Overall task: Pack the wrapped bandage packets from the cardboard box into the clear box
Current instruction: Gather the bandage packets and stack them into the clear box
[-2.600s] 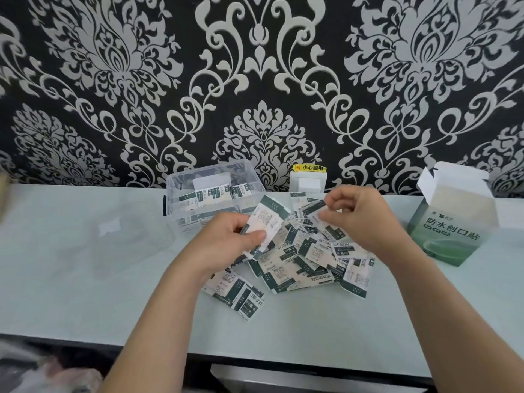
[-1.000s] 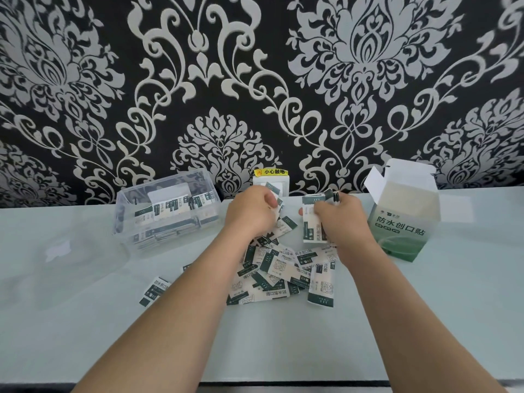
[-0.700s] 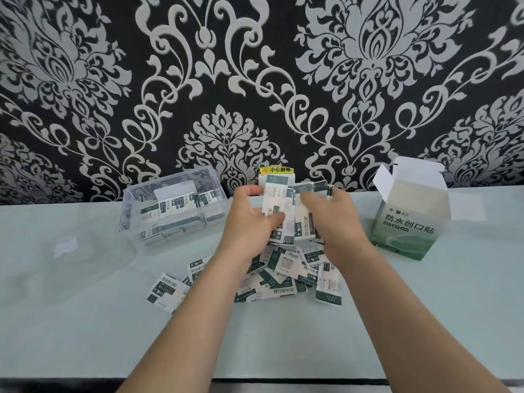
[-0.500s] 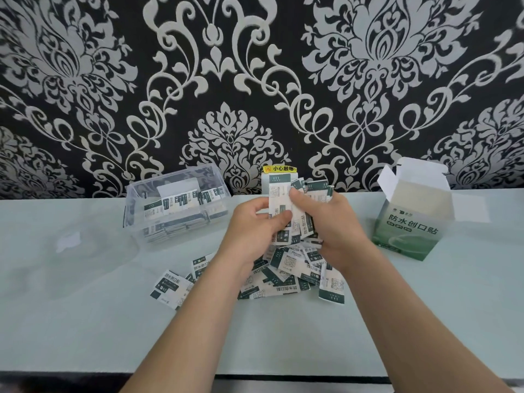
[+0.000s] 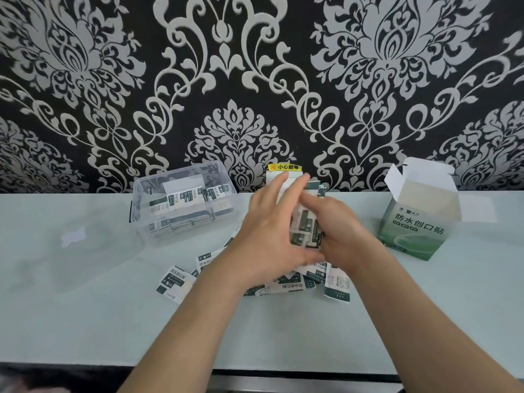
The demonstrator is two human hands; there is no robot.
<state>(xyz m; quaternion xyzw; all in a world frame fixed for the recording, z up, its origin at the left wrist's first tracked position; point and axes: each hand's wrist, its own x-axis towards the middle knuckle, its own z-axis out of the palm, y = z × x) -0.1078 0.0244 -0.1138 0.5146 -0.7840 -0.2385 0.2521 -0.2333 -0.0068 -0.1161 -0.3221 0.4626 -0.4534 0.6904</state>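
A bundle of packets [image 5: 304, 226] stands upright between both hands above the surface [image 5: 85, 321], at the middle. The left hand [image 5: 269, 239] lays straight fingers flat against its left side; the right hand [image 5: 343, 231] curls its fingers round the right side, though blur softens them. Loose packets [image 5: 283, 287] lie beneath. The clear box [image 5: 139, 199], partly filled, sits far left, and the open cardboard box [image 5: 416, 222] far right.
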